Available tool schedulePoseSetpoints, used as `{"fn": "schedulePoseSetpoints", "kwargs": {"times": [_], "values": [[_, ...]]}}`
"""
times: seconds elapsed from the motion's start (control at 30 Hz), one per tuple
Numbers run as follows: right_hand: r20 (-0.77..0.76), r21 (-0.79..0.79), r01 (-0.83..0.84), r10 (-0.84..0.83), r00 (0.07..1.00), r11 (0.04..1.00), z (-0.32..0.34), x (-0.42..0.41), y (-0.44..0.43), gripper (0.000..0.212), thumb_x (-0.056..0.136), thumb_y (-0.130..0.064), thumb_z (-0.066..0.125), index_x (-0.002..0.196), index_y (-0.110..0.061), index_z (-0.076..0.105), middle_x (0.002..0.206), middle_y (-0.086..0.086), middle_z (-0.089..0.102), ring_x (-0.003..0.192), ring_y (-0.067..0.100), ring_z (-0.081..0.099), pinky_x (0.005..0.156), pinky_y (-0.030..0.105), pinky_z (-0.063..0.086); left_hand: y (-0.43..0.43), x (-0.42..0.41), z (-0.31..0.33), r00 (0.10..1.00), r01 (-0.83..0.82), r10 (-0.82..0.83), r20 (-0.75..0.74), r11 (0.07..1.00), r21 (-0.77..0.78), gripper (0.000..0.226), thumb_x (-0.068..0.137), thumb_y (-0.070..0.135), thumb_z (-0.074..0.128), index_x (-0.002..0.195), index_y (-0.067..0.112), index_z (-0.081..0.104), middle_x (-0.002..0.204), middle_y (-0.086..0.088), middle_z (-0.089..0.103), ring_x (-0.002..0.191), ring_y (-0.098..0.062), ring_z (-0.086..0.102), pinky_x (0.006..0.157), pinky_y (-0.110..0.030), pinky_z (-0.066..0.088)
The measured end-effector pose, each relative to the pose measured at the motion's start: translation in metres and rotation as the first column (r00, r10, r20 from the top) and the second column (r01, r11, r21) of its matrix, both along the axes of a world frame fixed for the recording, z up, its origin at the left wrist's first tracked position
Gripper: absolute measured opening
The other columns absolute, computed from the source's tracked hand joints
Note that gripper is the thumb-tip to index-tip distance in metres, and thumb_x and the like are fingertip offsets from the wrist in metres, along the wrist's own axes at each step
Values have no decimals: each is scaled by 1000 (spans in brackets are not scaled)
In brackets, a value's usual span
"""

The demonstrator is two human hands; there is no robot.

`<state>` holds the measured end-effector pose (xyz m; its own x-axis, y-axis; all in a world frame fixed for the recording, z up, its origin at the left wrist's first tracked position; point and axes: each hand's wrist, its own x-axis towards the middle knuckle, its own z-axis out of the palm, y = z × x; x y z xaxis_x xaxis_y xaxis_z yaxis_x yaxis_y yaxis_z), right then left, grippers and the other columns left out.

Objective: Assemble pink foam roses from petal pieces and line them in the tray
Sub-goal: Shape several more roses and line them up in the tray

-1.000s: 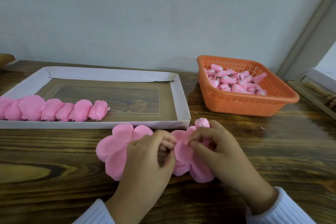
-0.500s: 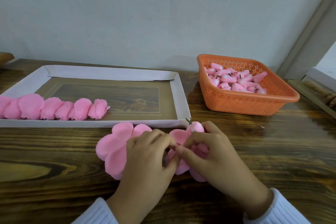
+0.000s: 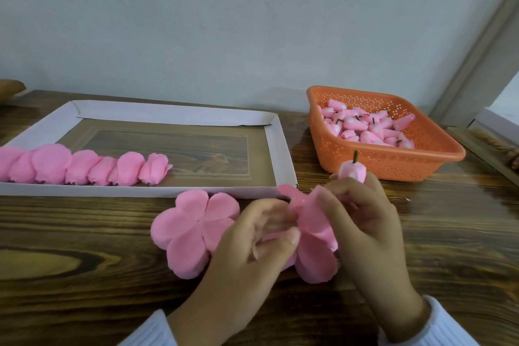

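A stack of flat pink petal pieces [image 3: 191, 230] lies on the wooden table in front of the tray. My right hand [image 3: 365, 222] holds a pink bud [image 3: 352, 171] with a short dark stem pointing up, and its fingers pinch a petal piece [image 3: 314, 233] lifted off the table. My left hand [image 3: 252, 247] pinches the same petal piece from the left with thumb and fingers. The white-rimmed tray [image 3: 280, 149] holds a row of several finished pink roses [image 3: 84, 167] along its near left side.
An orange perforated basket [image 3: 393, 166] with several pink buds [image 3: 368, 128] stands at the right, behind my right hand. The wall runs close behind the table. A ledge with rope-like items [image 3: 494, 146] lies at the far right.
My right hand has risen and moved right with the bud, lifting one petal piece off the stack. My left hand has shifted right along with it.
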<state>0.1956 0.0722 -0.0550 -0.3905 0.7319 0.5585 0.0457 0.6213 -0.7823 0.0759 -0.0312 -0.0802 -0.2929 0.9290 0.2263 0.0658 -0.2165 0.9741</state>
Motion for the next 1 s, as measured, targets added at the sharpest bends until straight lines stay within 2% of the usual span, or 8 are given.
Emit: {"fn": "schedulePoseSetpoints", "kwargs": {"times": [0.07, 0.17, 0.33, 0.43, 0.5, 0.77, 0.9, 1.0], "values": [[15, 93, -79, 78, 997, 993, 0, -1, -6, 13, 82, -28, 60, 71, -23, 66, 91, 2, 53, 89, 15, 58, 78, 19, 44, 2, 0, 0, 966, 111, -112, 234, 994, 18, 46, 82, 44, 57, 120, 18, 63, 121, -3, 67, 118, -18, 59, 98, -33, 49], [113, 250, -158, 134, 985, 955, -2, -2, -11, 12, 85, -23, 61, 77, -17, 68, 98, 3, 52, 98, 17, 58, 86, 20, 43, 4, -2, 2, 873, 152, -165, 459, 986, 66, 45, 83, 43, 55, 116, 14, 66, 120, -14, 66, 116, -27, 61, 90, -31, 52], [108, 314, -131, 101, 989, 940, -2, 0, -9, 14, 85, -21, 59, 78, -13, 69, 98, 5, 51, 98, 19, 57, 86, 23, 43, 6, -1, -3, 968, 10, -14, 250, 1000, 17, 46, 77, 49, 57, 118, 28, 62, 123, -1, 65, 120, -18, 58, 99, -38, 46], [19, 177, -150, 149, 989, 973, -1, 2, -6, 16, 85, -22, 58, 74, -13, 66, 93, 9, 52, 91, 24, 57, 80, 30, 46, 3, 1, -3, 989, -74, 67, 130, 996, 46, 52, 75, 46, 62, 125, 36, 52, 127, 15, 59, 124, -2, 51, 94, -15, 44], [-69, 60, -181, 185, 980, 982, 0, 2, -5, 17, 84, -23, 57, 72, -15, 64, 90, 13, 53, 87, 24, 57, 77, 29, 46, 2, 0, -2, 994, -110, 109, 23, 992, 63, 47, 75, 46, 63, 120, 42, 54, 123, 17, 60, 120, -1, 53, 92, -13, 44], [-177, -207, -232, 197, 964, 950, -1, 1, 1, 17, 78, -33, 58, 66, -24, 64, 82, 8, 56, 76, 12, 54, 68, 19, 42, 1, 3, 1, 953, -168, 189, -237, 980, 106, 25, 75, 42, 65, 76, 17, 63, 75, 3, 58, 70, -8, 55, 64, -23, 45], [-147, -263, -231, 198, 969, 937, -3, 1, 0, 32, 85, -40, 52, 68, -15, 64, 77, 7, 54, 72, 16, 52, 67, 25, 41, 2, 3, 6, 995, -80, 81, 58, 997, -23, 19, 68, 37, 67, 70, 18, 67, 71, 9, 63, 72, -4, 58, 67, -18, 46], [-99, -295, -156, 132, 986, 943, -2, 0, 0, 36, 90, -39, 49, 64, -20, 65, 77, 7, 58, 72, 16, 54, 67, 24, 43, 1, 1, 10, 890, 60, -30, 455, 997, -51, 7, 68, 18, 64, 65, 16, 70, 71, -1, 66, 70, -14, 62, 64, -27, 52]]}}
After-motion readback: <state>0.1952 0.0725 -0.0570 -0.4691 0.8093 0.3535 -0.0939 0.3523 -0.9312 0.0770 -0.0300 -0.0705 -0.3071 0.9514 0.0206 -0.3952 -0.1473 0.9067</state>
